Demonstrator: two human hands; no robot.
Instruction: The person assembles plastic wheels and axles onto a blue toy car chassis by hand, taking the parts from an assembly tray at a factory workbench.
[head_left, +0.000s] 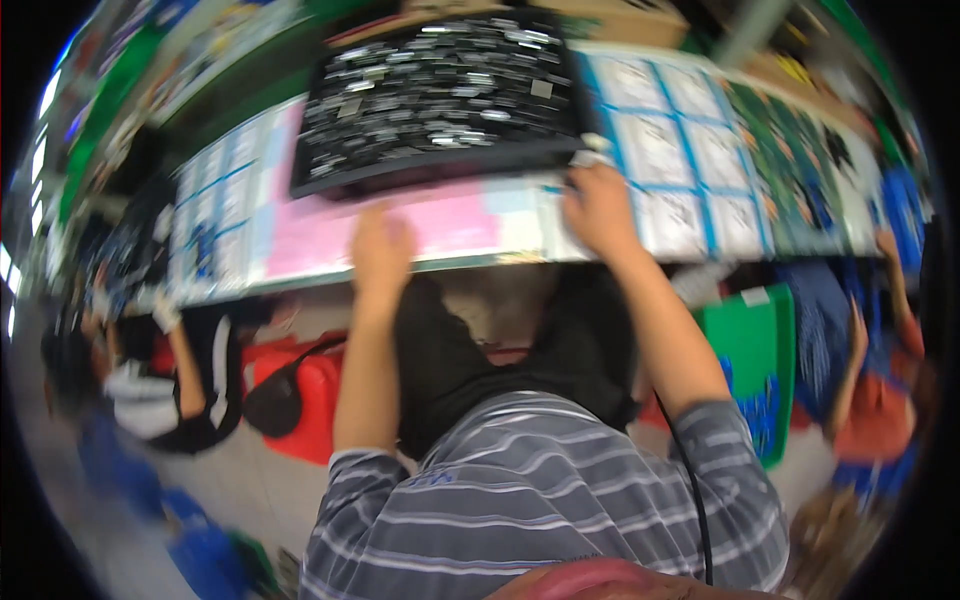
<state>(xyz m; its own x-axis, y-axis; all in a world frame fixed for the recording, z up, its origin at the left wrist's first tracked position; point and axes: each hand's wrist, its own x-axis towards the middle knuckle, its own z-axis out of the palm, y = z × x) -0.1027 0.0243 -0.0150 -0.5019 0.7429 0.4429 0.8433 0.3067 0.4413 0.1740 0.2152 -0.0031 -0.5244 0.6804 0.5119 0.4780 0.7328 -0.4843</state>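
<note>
A large black tray (440,165) full of small dark and shiny pieces, blurred by motion, lies on the bench in front of me. My left hand (382,245) is over the pink sheet (455,225) at the near side of the tray; its fingers are smeared, so I cannot tell how they are held. Beside the tray's near right corner is my right hand (602,210), its fingers curled in. A small whitish thing (590,156) shows at those fingertips, too blurred to name.
White sheets (640,140) framed by blue strips lie right of the tray, with green boards (790,160) beyond. A green crate (745,370) holding blue things stands below the bench on the right. A red stool (305,400) is at left. Co-workers sit on both sides.
</note>
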